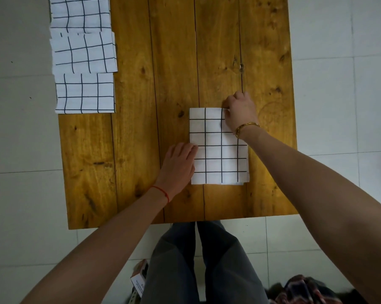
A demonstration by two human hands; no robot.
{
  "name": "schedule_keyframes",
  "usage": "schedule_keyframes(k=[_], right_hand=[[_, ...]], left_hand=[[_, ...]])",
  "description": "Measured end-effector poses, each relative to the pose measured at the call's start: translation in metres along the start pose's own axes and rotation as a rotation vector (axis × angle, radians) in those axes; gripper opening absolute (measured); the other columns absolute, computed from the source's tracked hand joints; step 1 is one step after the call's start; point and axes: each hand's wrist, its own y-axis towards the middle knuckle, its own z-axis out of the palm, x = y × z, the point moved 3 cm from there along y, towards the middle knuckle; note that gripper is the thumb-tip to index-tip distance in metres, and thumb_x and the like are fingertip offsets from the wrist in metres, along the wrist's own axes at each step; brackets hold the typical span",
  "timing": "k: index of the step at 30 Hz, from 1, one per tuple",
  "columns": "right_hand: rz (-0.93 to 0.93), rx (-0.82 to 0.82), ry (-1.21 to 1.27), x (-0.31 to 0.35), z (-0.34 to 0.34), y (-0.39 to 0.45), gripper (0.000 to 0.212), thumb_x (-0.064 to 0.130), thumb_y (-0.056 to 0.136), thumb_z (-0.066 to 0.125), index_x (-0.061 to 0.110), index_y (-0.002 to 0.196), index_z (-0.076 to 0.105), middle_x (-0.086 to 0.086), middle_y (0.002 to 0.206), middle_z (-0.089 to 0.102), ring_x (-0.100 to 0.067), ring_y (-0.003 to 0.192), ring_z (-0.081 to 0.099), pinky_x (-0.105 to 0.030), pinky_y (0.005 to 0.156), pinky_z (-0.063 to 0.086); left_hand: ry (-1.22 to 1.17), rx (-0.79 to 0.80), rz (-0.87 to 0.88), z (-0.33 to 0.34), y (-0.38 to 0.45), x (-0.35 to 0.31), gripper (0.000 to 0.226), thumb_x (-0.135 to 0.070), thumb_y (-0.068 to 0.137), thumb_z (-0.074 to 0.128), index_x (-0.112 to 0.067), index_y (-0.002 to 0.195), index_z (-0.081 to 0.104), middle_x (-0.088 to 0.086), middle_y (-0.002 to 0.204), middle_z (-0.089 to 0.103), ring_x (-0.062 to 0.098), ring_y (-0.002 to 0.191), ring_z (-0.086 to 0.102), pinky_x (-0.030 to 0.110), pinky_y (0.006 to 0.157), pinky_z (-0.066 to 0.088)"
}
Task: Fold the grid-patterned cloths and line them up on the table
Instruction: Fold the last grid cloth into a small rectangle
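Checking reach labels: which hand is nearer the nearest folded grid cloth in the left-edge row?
Left. The left hand lies on the near left edge of the white grid-patterned cloth being folded, below the nearest folded grid cloth; the right hand pinches its far right corner.

1. A pale tiled floor point(338, 51) lies around the wooden bench point(141, 106).
2. A small printed box point(139, 279) stands on the floor at the bottom, left of the grey trousers point(185, 260).
3. A dark patterned fabric point(305, 290) lies at the bottom right.
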Motion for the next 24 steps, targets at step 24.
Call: schedule_keyframes(k=[24], right_hand=[[-0.461,-0.02,0.004,-0.011,0.034,-0.183,0.026,0.016,0.091,0.053,0.009,0.115,0.059,-0.006,0.126,0.06,-0.026,0.115,0.054,-0.039,0.11,0.031]], left_hand=[[-0.048,0.141,-0.09,0.008,-0.031,0.004,0.052,-0.023,0.097,0.047,-0.014,0.147,0.035,0.005,0.154,0.032,0.031,0.143,0.025,0.053,0.116,0.023]])
